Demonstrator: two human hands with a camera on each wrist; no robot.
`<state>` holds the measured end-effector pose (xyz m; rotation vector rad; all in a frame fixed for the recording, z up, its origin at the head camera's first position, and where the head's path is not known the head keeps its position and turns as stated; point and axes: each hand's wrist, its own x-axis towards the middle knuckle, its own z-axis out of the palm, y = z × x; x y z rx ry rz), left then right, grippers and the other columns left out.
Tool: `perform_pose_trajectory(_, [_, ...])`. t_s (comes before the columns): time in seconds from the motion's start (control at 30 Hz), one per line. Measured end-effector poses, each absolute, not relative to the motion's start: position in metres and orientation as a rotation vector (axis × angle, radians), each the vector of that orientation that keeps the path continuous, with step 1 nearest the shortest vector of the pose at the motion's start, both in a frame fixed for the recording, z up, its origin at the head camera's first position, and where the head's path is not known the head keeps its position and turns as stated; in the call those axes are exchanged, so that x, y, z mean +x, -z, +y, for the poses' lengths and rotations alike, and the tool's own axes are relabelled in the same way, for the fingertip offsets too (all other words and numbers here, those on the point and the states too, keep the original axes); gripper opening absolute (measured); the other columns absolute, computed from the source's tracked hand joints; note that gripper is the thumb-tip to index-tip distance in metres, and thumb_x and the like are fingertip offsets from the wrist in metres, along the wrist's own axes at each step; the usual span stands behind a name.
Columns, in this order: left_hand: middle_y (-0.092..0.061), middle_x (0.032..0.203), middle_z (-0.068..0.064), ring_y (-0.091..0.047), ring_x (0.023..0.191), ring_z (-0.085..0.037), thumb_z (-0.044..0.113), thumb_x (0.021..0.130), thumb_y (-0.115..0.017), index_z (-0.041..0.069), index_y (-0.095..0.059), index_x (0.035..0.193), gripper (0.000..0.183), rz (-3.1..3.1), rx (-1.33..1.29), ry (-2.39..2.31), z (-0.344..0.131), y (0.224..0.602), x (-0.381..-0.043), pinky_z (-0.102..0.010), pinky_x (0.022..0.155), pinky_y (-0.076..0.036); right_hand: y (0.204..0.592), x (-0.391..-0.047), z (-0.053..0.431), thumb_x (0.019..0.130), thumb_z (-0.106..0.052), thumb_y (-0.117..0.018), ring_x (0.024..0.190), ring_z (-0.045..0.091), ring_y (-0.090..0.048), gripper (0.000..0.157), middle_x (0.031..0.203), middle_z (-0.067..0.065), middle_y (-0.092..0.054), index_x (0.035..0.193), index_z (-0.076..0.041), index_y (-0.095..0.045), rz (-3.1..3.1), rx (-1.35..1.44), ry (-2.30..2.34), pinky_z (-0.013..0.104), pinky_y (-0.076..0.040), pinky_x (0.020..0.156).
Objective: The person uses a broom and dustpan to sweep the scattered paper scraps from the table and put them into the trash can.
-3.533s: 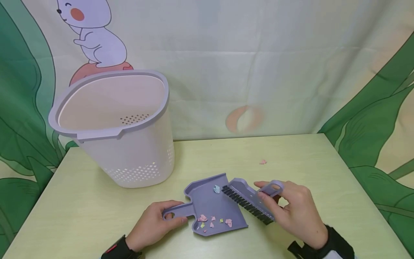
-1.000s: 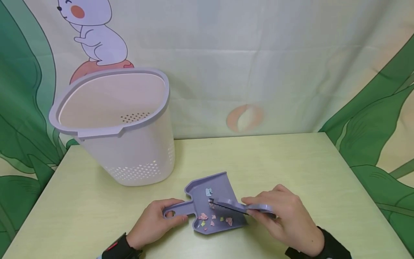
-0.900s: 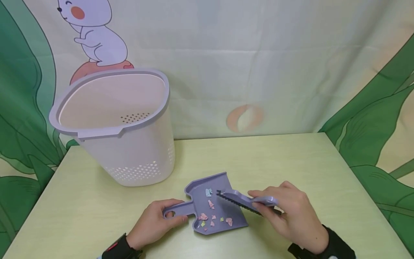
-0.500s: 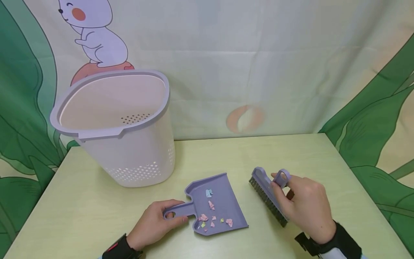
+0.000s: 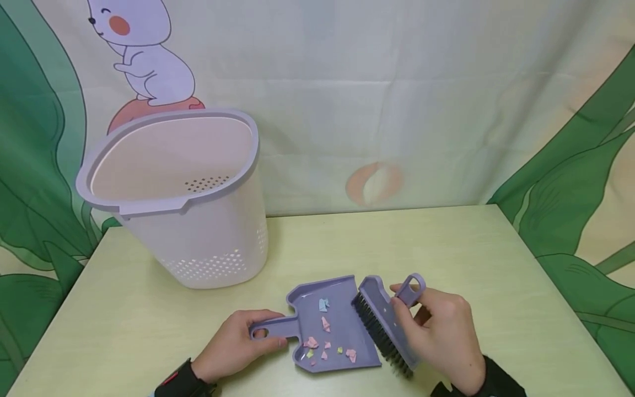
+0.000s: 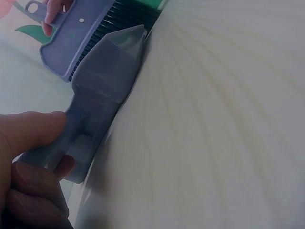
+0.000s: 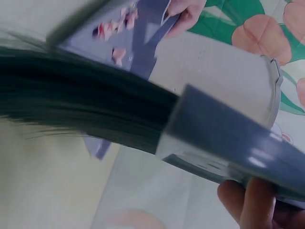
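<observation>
In the head view my left hand (image 5: 241,343) grips the handle of a purple dustpan (image 5: 342,325) lying on the table. Small torn paper scraps (image 5: 311,342) in pink, yellow and blue lie on the pan. My right hand (image 5: 443,331) pinches the handle of a purple hand brush (image 5: 386,314), its dark bristles along the pan's open right edge. Up close in the left wrist view, thumb and curled fingers hold the dustpan handle (image 6: 86,133). The right wrist view has the brush bristles (image 7: 95,95) large across it, with fingers under the brush's back.
A tall pale laundry basket (image 5: 213,231) with a purple rim stands on the back left of the light wooden table (image 5: 446,242). Behind the table hangs a printed curtain (image 5: 317,82).
The brush sweeps over the dustpan, lifts off to the right, then returns to its edge. A pink scrap now lies on the pan, whose far side has shifted slightly nearer.
</observation>
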<state>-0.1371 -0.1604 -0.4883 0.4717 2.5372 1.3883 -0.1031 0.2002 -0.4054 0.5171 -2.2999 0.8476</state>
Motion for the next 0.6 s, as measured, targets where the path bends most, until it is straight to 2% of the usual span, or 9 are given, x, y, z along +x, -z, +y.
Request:
perform_pose_trajectory(0.17, [-0.051,0.068,0.01,-0.044,0.062,-0.001,0.038,0.083,-0.087,0.024,-0.078,0.113,0.034,2.52,0.494,-1.412,-0.161,0.487,-0.137,-0.02,0.057,-0.033,0.406,-0.104,0.2,0.082,-0.001,-0.083,0.05,-0.011,-0.046,0.024,0.075,-0.007,-0.074,0.102,-0.014,-0.08,-2.269,0.512,-0.949,0.012,-0.037,0.046])
perform_pose_trajectory(0.33, [-0.051,0.069,0.008,-0.044,0.061,-0.001,0.036,0.083,-0.087,0.021,-0.078,0.114,0.035,2.482,0.483,-1.445,-0.161,0.485,-0.137,-0.02,0.055,-0.032,0.396,-0.106,0.21,0.081,0.002,-0.082,0.05,-0.009,-0.049,0.025,0.081,-0.001,-0.078,0.102,-0.011,-0.081,-2.215,0.476,-0.954,0.013,-0.04,0.048])
perform_pose_trajectory(0.6, [-0.046,0.067,0.008,-0.039,0.058,-0.001,0.036,0.083,-0.087,0.03,-0.078,0.111,0.03,2.525,0.42,-1.506,-0.166,0.478,-0.14,-0.019,0.054,-0.03,0.379,-0.108,0.228,0.079,0.003,-0.081,0.05,-0.006,-0.054,0.023,0.079,0.006,-0.077,0.1,-0.007,-0.08,-2.147,0.42,-0.924,0.013,-0.04,0.047])
